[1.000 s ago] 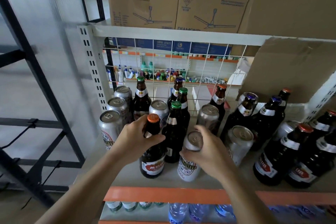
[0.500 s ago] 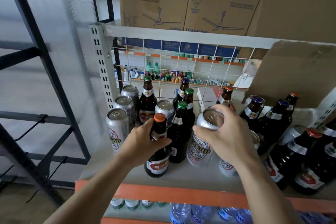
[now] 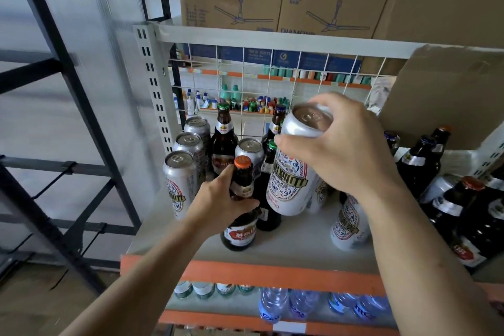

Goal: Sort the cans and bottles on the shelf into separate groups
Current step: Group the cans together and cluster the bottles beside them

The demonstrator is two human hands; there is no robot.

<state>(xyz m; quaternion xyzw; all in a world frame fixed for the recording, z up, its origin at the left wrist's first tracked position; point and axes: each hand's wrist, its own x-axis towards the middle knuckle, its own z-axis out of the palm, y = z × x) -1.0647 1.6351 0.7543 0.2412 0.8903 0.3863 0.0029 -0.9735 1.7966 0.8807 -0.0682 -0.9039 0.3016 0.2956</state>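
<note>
Separating step: our right hand (image 3: pixel 351 150) grasped a can (image 3: pixel 291 180) above the shelf (image 3: pixel 294 243); our left hand (image 3: pixel 218 199) clasped a bottle (image 3: pixel 241 234). Next, we judged: can to the left-edge cans (image 3: pixel 180 183).

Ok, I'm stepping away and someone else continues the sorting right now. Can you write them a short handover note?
Left hand grips the neck of the orange-capped bottle, which stands on the shelf.
Right hand holds the raised can by its top, tilted.
Done: three cans line the left edge, and dark bottles cluster at the right.
Left: the middle is mixed. The middle can sits among bottles, and the front-right can stands apart from the left row.
</note>
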